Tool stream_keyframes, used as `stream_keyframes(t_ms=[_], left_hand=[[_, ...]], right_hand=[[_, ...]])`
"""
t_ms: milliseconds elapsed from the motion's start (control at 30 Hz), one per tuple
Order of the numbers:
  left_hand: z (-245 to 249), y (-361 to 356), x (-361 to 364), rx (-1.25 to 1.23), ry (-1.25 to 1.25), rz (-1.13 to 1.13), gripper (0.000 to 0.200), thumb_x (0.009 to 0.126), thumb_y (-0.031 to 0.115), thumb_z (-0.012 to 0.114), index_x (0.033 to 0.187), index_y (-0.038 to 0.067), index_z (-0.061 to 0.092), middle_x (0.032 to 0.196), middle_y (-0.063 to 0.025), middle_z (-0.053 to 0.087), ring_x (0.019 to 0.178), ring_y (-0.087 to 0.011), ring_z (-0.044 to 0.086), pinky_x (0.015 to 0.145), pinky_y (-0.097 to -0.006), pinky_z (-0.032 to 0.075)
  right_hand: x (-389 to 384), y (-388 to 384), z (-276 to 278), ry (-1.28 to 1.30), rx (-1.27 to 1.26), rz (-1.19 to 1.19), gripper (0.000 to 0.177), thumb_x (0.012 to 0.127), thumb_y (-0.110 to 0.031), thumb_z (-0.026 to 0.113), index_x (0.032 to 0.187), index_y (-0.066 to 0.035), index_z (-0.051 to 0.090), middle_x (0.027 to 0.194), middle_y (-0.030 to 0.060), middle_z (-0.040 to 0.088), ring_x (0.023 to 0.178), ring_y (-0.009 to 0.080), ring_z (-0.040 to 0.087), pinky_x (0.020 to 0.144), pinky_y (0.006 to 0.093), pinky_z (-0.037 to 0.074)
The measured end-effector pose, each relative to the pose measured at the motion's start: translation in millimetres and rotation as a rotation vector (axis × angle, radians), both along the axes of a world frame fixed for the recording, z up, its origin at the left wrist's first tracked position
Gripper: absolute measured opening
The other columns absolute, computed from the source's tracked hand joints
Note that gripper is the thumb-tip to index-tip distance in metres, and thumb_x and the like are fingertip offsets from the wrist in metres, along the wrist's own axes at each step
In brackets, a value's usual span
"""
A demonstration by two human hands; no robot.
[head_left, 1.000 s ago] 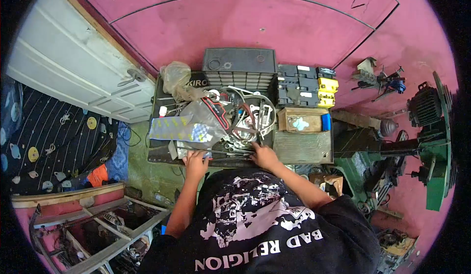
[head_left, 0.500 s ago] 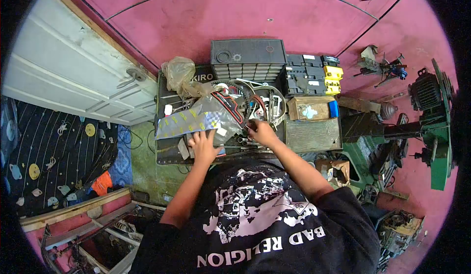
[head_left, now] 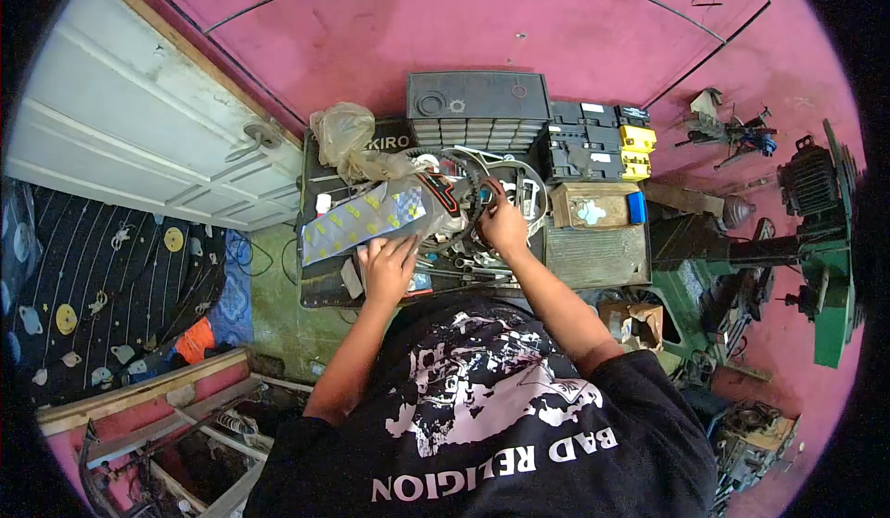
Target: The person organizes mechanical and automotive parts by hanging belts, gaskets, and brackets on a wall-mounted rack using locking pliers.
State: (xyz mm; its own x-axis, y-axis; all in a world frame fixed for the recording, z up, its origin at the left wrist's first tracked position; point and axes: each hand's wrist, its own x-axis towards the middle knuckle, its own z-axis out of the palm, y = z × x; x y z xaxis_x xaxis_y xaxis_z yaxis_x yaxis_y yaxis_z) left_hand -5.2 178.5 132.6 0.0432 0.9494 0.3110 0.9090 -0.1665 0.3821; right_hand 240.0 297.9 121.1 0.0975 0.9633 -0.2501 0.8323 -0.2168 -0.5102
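Observation:
My left hand (head_left: 387,266) lies with its fingers stretched along the lower edge of a clear plastic packet. The packet has a grey, yellow-marked strip (head_left: 348,226) and a black-and-red printed panel (head_left: 441,194). My right hand (head_left: 503,228) reaches into a heap of parts and tools, fingers curled beside a reddish-brown curved piece (head_left: 492,187); its exact grip is hidden. A black loop resembling a belt (head_left: 476,170) stands just left of those fingers. Several metal wrenches (head_left: 477,266) lie between my hands on the dark workbench (head_left: 320,286).
A dark drawer cabinet (head_left: 477,92) stands at the back, beside stacked black boxes (head_left: 582,143) and yellow ones (head_left: 637,152). A cardboard box (head_left: 593,208) sits right of the heap. A crumpled plastic bag (head_left: 341,133) is at back left. A green drill press (head_left: 834,277) stands far right.
My right hand has moved up and deeper into the heap, uncovering wrenches. The packet's right part has shifted upward, and my left hand's fingers have come closer together along its edge.

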Motion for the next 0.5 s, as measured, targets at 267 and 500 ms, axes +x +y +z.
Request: stream_keyframes(t_ms=[267, 500], left_hand=[[32, 24, -8, 0.061, -0.161, 0.184, 0.023, 0.089, 0.021, 0.072, 0.111, 0.014, 0.077, 0.104, -0.0016, 0.075, 0.099, -0.0233, 0.060, 0.090, -0.0399, 0.039], [34, 26, -6, -0.040, -0.066, 0.145, 0.038, 0.082, 0.032, 0.079, 0.117, 0.017, 0.074, 0.110, -0.0005, 0.073, 0.106, -0.0242, 0.058, 0.092, -0.0423, 0.037]], right_hand=[[-9, -12, 13, -0.251, 0.367, 0.462, 0.059, 0.077, -0.046, 0.079, 0.124, -0.014, 0.068, 0.108, 0.0103, 0.069, 0.113, 0.0314, 0.056, 0.091, 0.0503, 0.042], [-21, -11, -5, -0.234, 0.351, 0.454, 0.024, 0.084, -0.039, 0.074, 0.095, -0.019, 0.080, 0.099, 0.0010, 0.069, 0.105, 0.0261, 0.057, 0.089, 0.0491, 0.037]])
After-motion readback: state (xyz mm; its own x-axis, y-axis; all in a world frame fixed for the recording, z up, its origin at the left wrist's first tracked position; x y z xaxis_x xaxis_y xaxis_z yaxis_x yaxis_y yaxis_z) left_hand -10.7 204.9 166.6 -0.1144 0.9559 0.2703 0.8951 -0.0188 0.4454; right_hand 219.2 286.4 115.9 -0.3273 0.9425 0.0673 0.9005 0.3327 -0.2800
